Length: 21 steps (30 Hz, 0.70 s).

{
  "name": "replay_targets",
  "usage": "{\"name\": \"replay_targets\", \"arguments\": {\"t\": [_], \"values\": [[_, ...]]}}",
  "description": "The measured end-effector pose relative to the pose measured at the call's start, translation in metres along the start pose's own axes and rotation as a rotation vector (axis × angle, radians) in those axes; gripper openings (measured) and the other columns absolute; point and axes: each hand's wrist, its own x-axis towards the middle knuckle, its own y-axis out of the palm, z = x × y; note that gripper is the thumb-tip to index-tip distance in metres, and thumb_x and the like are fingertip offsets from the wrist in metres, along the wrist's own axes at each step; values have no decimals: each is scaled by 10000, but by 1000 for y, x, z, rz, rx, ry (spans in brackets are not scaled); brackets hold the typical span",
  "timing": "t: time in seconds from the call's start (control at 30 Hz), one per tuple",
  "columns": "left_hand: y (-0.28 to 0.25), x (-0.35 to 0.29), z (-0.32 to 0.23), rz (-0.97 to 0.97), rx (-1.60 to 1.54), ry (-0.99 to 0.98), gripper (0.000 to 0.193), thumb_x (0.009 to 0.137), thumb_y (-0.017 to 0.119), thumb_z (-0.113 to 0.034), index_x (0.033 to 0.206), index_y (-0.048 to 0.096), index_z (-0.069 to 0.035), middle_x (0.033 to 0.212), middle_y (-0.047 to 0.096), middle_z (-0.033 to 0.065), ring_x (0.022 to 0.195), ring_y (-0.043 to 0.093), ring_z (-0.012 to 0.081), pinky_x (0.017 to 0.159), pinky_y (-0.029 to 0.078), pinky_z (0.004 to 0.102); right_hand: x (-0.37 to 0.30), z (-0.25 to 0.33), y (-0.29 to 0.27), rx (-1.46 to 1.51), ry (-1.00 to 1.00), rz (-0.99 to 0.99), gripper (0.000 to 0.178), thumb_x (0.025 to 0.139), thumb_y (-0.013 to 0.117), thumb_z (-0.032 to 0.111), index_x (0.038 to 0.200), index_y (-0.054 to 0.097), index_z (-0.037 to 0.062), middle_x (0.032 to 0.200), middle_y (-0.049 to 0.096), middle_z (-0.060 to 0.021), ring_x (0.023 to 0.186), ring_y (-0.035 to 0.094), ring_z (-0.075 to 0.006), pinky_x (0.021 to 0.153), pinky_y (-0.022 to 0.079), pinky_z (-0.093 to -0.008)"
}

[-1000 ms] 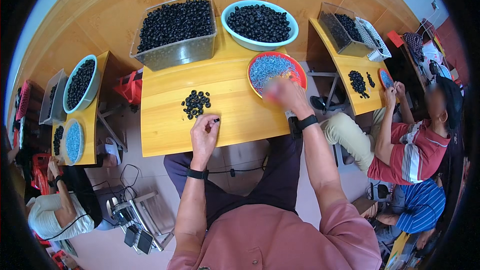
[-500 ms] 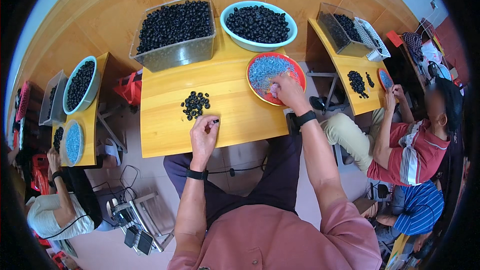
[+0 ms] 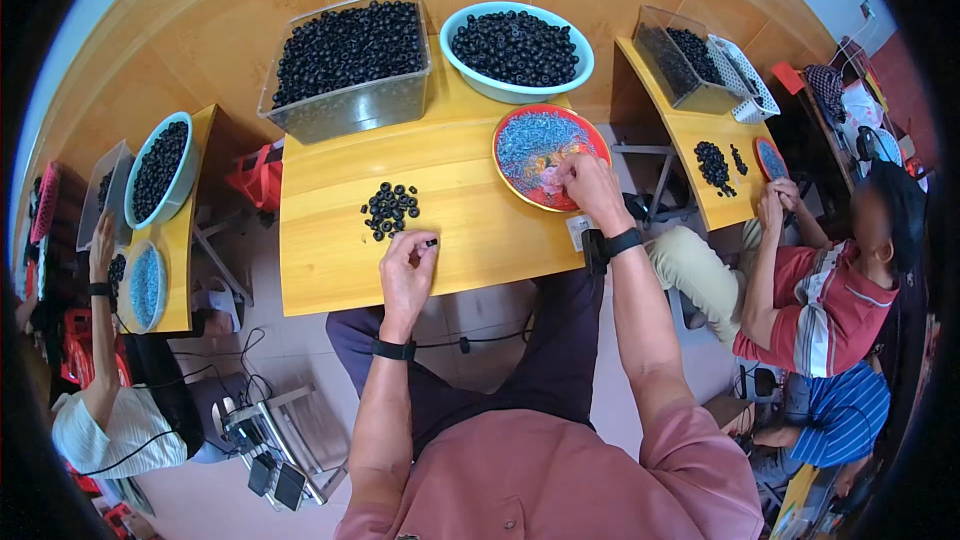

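Observation:
My left hand (image 3: 407, 275) is closed in a pinch at the table's front edge, with a small black ring-shaped part (image 3: 432, 242) held upright between thumb and fingertips. Just beyond it lies a loose pile of similar black parts (image 3: 390, 208). Over the right side of a red round tray (image 3: 604, 145), my right hand (image 3: 594, 186) has its thumb and fingers drawn together. Whatever is in that pinch is too small to make out. Many tiny blue, translucent pieces (image 3: 540, 135) fill the tray, and pinkish ones lie by my fingertips.
A clear plastic bin (image 3: 350, 118) and a pale blue basin (image 3: 520, 92), both heaped with black parts, stand at the table's back. Co-workers sit at side tables to the left (image 3: 180, 285) and right (image 3: 720, 208). A cable (image 3: 465, 344) crosses the floor beneath me.
My right hand has shifted slightly right and toward me over the tray, uncovering some pieces. My left hand stays still. The co-worker at left has reached farther forward.

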Motion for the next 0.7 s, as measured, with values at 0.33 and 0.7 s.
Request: {"name": "replay_targets", "arguments": {"t": [0.33,0.7], "values": [[0,0,0,-7,5,-39,171,863,698,48,1028,710,4,923,670,90,760,642,166,718,527,276,-2,2,19,-142,-25,1,141,850,646,139,876,759,58,893,726,-212,885,703,-393,799,551,-496],[0,-1,7,-3,-91,-94,111,977,658,-55,1077,677,-11,855,621,-6,774,561,76,709,468,233,-21,38,6,442,-114,-166,137,887,682,62,1008,679,-1,768,698,-123,719,711,-212,653,549,-343]]}}
